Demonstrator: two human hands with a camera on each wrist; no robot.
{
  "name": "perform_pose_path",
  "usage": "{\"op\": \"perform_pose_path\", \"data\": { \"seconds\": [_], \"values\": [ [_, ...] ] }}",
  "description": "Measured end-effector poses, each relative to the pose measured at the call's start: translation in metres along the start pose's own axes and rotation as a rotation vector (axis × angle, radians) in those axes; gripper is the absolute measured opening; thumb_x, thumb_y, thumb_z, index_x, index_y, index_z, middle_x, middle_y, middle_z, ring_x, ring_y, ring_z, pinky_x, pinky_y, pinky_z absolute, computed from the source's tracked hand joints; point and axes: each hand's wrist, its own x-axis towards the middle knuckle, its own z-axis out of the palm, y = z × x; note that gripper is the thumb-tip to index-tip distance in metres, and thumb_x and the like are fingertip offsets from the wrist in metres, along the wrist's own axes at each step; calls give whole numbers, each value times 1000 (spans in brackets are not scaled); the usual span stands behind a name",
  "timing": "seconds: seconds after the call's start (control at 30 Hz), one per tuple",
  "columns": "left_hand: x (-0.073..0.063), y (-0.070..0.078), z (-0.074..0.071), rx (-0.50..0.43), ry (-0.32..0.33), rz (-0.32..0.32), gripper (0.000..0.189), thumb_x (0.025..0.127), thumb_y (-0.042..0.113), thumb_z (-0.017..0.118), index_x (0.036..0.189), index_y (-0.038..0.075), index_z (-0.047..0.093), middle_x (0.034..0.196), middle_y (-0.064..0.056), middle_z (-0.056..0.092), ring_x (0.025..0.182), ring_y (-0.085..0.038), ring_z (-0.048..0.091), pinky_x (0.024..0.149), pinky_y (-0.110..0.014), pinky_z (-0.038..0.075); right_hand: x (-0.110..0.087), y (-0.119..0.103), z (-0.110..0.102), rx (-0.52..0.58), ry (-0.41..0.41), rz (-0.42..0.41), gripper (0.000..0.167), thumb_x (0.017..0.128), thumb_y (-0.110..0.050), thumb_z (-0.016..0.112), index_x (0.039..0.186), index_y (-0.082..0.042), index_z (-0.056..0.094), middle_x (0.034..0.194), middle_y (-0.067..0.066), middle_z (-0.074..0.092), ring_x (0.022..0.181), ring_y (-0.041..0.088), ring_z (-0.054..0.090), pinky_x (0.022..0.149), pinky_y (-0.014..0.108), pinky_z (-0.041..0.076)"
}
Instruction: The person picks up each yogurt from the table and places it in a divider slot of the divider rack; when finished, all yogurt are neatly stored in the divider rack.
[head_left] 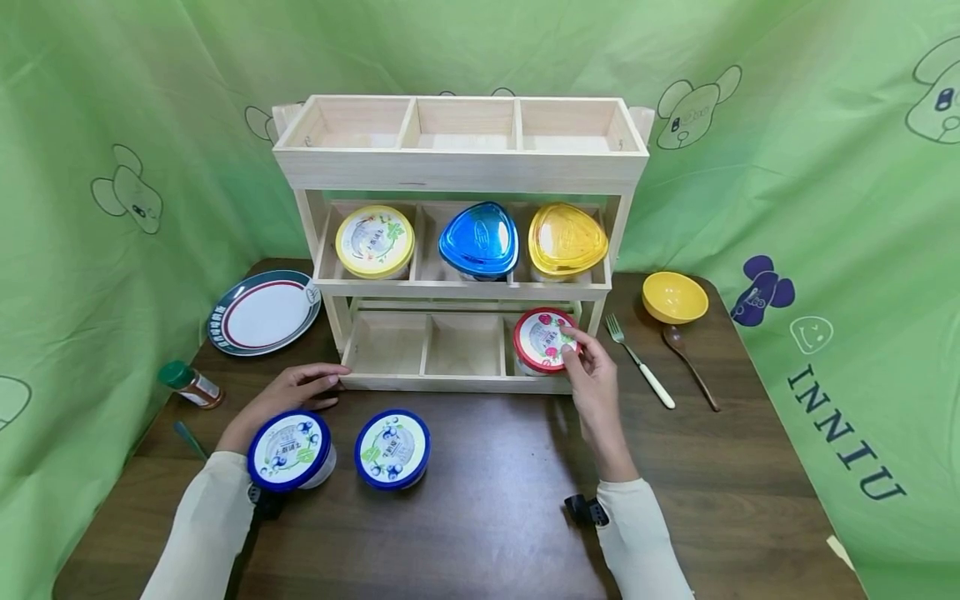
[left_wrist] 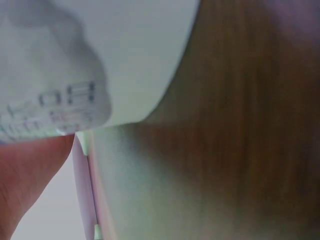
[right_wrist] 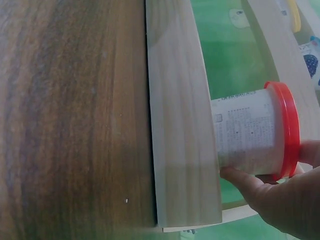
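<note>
My right hand [head_left: 596,392] grips a tub with a red lid [head_left: 543,340], which stands upright in the right compartment of the bottom tier of a wooden shelf [head_left: 457,383]. In the right wrist view the thumb lies along the white side of the tub [right_wrist: 250,132]. My left hand [head_left: 292,396] touches the front left corner of that tier with outstretched fingers. Near the left wrist stands a blue-lidded tub [head_left: 288,450], and a second blue-lidded tub [head_left: 392,448] is to its right. The white tub wall [left_wrist: 140,55] fills much of the left wrist view.
The middle tier holds a yellow-lidded tub [head_left: 375,242], a blue-lidded jar [head_left: 480,240] and a gold-lidded jar [head_left: 567,239]. On the left are a plate [head_left: 264,312] and a spice bottle [head_left: 191,384]. A fork [head_left: 640,362], wooden spoon [head_left: 690,367] and yellow bowl [head_left: 675,297] lie right.
</note>
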Motion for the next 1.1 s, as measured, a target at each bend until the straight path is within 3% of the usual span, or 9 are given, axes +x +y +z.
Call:
{"op": "perform_pose_path", "data": {
  "seconds": [0.13, 0.23, 0.37, 0.47, 0.6, 0.73, 0.83, 1.0, 1.1],
  "values": [
    [0, 1, 1, 1, 1, -2, 46, 117, 18, 53, 152, -12, 51, 157, -33, 48, 122, -2, 63, 103, -35, 60, 2, 2, 1, -41, -16, 10, 33, 111, -1, 55, 142, 4, 65, 144, 16, 61, 102, 13, 55, 80, 18, 48],
    [0, 1, 1, 1, 0, -3, 46, 117, 17, 53, 152, -12, 51, 157, -33, 48, 121, -1, 64, 102, -35, 61, 3, 4, 1, -77, -45, 10, 32, 111, 0, 55, 141, 6, 64, 147, 21, 60, 118, 16, 61, 89, 15, 50],
    [0, 0, 1, 0, -6, -1, 46, 117, 17, 53, 153, -12, 51, 157, -35, 47, 122, -2, 63, 103, -35, 60, 2, 5, -4, -157, -32, -58, 32, 109, 1, 58, 139, 8, 65, 152, 26, 58, 143, 34, 56, 119, 34, 48],
    [0, 0, 1, 0, -5, -2, 46, 117, 17, 53, 153, -12, 51, 157, -34, 47, 122, -2, 63, 102, -35, 60, 0, 3, -9, -259, 14, -101, 33, 108, -2, 61, 139, 5, 67, 152, 25, 60, 145, 37, 54, 125, 51, 40],
    [0, 0, 0, 1, -2, 3, 45, 117, 16, 52, 152, -11, 52, 155, -30, 51, 122, -4, 64, 102, -34, 61, -4, 0, -14, -282, 47, -101, 33, 109, -3, 61, 141, 4, 67, 150, 23, 62, 143, 37, 57, 121, 45, 46],
    [1, -2, -2, -11, -18, 31, 43, 116, 20, 55, 151, -6, 58, 150, -16, 60, 122, -6, 64, 100, -34, 62, -9, -2, -18, -167, 80, -114, 33, 111, -3, 59, 141, 8, 64, 146, 26, 62, 139, 41, 59, 111, 22, 51],
    [4, -11, -8, -45, -66, 86, 39, 115, 20, 57, 149, 2, 63, 145, -7, 64, 123, -8, 65, 98, -34, 63, -12, -3, -21, -112, 108, -130, 32, 112, -3, 57, 141, 10, 62, 143, 28, 62, 136, 38, 61, 104, 13, 50],
    [11, -28, -16, -71, -99, 122, 38, 113, 28, 61, 147, 11, 68, 143, 1, 66, 123, -7, 66, 98, -33, 62, -19, -5, -19, -51, 117, -158, 28, 112, -1, 55, 134, 13, 64, 134, 33, 64, 115, 23, 72, 97, 21, 59],
    [19, -49, -25, -128, -117, 136, 37, 113, 26, 63, 147, 12, 68, 143, -1, 66, 123, -10, 67, 97, -34, 63, -24, -6, -15, -19, 98, -178, 25, 112, -1, 55, 128, 16, 65, 125, 35, 66, 97, 17, 76, 87, 24, 64]
  ]
}}
